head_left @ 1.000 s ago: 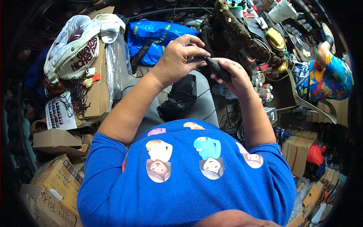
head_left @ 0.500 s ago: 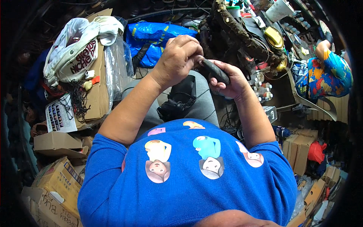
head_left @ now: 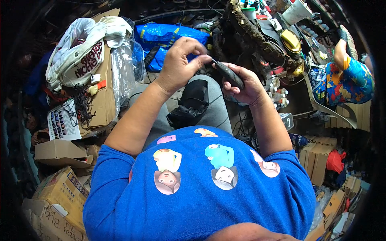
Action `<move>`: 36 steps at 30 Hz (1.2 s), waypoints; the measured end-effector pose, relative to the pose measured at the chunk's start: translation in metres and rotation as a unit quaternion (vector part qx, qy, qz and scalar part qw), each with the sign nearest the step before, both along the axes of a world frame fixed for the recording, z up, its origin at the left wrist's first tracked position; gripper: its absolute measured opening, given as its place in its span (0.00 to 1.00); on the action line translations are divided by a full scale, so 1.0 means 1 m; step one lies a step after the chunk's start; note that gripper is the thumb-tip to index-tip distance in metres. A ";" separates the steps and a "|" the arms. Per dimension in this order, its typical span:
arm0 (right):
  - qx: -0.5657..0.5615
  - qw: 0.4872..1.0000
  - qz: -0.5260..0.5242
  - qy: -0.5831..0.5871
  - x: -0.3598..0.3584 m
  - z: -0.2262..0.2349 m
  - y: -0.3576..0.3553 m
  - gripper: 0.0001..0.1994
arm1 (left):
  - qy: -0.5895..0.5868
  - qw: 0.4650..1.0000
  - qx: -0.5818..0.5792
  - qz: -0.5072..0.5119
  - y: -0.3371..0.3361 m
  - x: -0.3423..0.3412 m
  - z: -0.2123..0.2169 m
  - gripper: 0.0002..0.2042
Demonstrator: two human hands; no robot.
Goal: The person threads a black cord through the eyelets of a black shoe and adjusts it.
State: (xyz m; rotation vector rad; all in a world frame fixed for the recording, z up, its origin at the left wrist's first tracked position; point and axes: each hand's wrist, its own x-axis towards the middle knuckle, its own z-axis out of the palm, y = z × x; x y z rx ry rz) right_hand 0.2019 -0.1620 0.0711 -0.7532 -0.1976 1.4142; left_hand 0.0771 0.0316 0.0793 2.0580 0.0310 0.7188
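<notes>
My right hand (head_left: pixel 248 85) is wrapped round the thick black handle of an awl-like tool (head_left: pixel 230 75). A short thin metal shank sticks out of the handle's upper left end. My left hand (head_left: pixel 183 63) is just left of that shank, with its thumb stretched toward the tip and its index finger curled above, a gap between them. Whether the thumb touches the tip is too blurred to tell. Below the hands, a black shoe-like item (head_left: pixel 187 112) with straps or laces lies between my grey-clad thighs (head_left: pixel 215 114).
A white printed cloth bag (head_left: pixel 86 56) lies on cardboard at the left, beside a blue bag (head_left: pixel 173 34). Small bottles (head_left: pixel 280 96) and a yellow-topped tin (head_left: pixel 290 40) stand at the right. Another person in a colourful garment (head_left: pixel 349 82) sits far right. Cardboard boxes (head_left: pixel 60 152) are lower left.
My left hand has shifted slightly left, and its thumb and index finger have parted from their pinch by the tool's tip. The right hand stays in place. The other person has moved slightly.
</notes>
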 end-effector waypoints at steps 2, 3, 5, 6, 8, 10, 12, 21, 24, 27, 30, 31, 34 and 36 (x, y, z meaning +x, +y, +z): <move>-0.015 0.999 0.001 -0.031 -0.003 0.007 0.001 0.19 | 0.054 0.978 -0.197 -0.050 -0.013 0.000 0.003 0.17; -0.014 0.999 0.000 -0.033 -0.005 0.006 0.001 0.19 | 0.088 0.965 -0.231 -0.086 -0.014 0.000 -0.002 0.14; -0.041 0.994 -0.005 -0.099 -0.005 0.001 0.000 0.19 | 0.103 0.967 -0.211 -0.104 -0.015 0.001 -0.006 0.10; -0.064 0.989 -0.005 -0.130 -0.005 0.002 -0.001 0.19 | 0.117 0.959 -0.231 -0.114 -0.013 0.001 -0.008 0.07; -0.091 0.972 0.019 -0.215 -0.003 0.010 -0.005 0.18 | 0.137 0.962 -0.205 -0.118 -0.013 -0.004 -0.006 0.05; -0.126 0.946 0.037 -0.295 0.007 0.018 -0.012 0.16 | 0.124 0.967 -0.195 -0.103 -0.009 -0.011 -0.001 0.03; -0.143 0.923 -0.012 -0.357 0.022 0.037 -0.021 0.14 | 0.128 0.962 -0.239 -0.034 0.016 -0.018 -0.013 0.02; -0.275 0.515 -0.240 -0.775 0.149 0.047 -0.053 0.17 | 0.210 0.952 -0.216 0.060 0.073 -0.072 -0.066 0.09; -0.365 0.369 -0.207 -0.830 0.159 0.041 -0.044 0.17 | 0.286 0.951 0.051 0.109 0.071 -0.093 -0.073 0.14; -0.376 0.334 -0.191 -0.843 0.167 0.034 -0.038 0.18 | 0.394 0.898 0.166 0.107 0.066 -0.113 -0.077 0.18; -0.398 0.340 -0.160 -0.837 0.159 0.036 -0.021 0.19 | 0.369 0.917 0.107 0.109 0.070 -0.127 -0.092 0.23; -0.421 0.354 -0.138 -0.824 0.155 0.035 -0.017 0.20 | 0.365 0.922 0.075 0.103 0.069 -0.131 -0.094 0.23; -0.407 0.340 -0.136 -0.837 0.171 0.019 -0.018 0.21 | 0.396 0.912 0.003 0.109 0.080 -0.126 -0.110 0.24; -0.377 0.298 -0.128 -0.868 0.183 0.009 -0.019 0.20 | 0.410 0.906 0.008 0.107 0.095 -0.125 -0.126 0.25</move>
